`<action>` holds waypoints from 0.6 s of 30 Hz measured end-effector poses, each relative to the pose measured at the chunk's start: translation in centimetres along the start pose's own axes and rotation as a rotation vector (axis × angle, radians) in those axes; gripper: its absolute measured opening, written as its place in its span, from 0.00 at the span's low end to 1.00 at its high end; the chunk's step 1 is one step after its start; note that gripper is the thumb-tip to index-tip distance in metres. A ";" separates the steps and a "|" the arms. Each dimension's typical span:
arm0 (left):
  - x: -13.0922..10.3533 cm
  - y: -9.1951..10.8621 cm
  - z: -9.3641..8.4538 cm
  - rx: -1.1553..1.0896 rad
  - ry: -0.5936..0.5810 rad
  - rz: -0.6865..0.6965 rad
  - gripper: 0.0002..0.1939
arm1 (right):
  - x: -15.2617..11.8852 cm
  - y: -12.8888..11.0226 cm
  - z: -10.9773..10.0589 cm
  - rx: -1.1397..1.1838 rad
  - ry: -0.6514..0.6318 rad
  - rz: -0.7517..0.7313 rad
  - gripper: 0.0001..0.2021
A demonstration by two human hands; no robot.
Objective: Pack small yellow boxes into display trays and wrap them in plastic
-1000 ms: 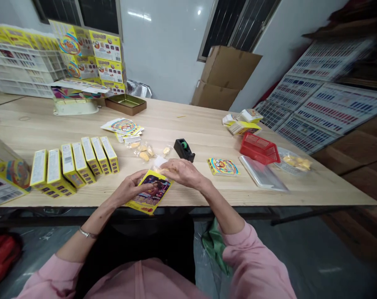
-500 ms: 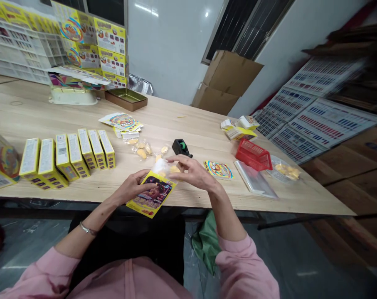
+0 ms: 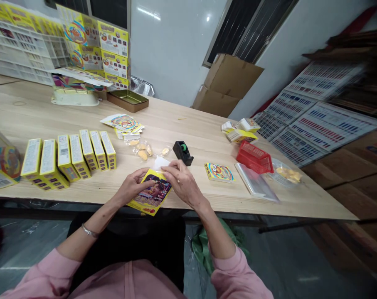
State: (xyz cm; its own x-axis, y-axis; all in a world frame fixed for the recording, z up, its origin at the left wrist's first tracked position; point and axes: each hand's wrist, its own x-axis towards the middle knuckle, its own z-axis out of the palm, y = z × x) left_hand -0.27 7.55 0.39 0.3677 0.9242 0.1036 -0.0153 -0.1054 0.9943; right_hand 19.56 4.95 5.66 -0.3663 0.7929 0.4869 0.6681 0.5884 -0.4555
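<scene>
My left hand grips a small yellow printed box by its side, thumb across the dark picture on its face. The box tilts over the table's front edge, its white end flap standing up at the top. At that top end my right hand has its fingers bent together; whether they pinch the flap or something small there is hidden. Just beyond lie several yellow pieces in clear wrappers, one wrapped piece apart from them. A black tape dispenser stands close behind my right hand.
Several filled yellow boxes stand in a row at the left. Flat cartons lie behind the wrapped pieces. To the right are a printed card stack, clear plastic bags and a red basket. A brown tin sits farther back.
The wrapped piece that was by my right fingers at the box's top is no longer visible. My right hand has moved down and closer to the box, its fingers now drawn together.
</scene>
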 end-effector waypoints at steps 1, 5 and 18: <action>0.0 0.1 0.1 0.017 0.012 0.022 0.32 | -0.2 -0.7 -0.1 0.006 -0.075 0.012 0.15; -0.3 0.1 -0.2 0.067 0.020 0.047 0.29 | -0.2 -1.6 -0.7 0.137 -0.260 0.118 0.16; -4.8 -0.7 -5.2 -0.187 0.292 -0.184 0.29 | 10.5 13.5 6.7 -0.404 -0.437 0.293 0.21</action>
State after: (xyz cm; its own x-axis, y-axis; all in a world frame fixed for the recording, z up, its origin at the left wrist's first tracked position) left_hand -6.85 5.11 -0.65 0.1002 0.9898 -0.1014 -0.1525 0.1159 0.9815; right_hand 20.43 22.28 -0.36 -0.3045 0.9525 -0.0008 0.9393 0.3001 -0.1665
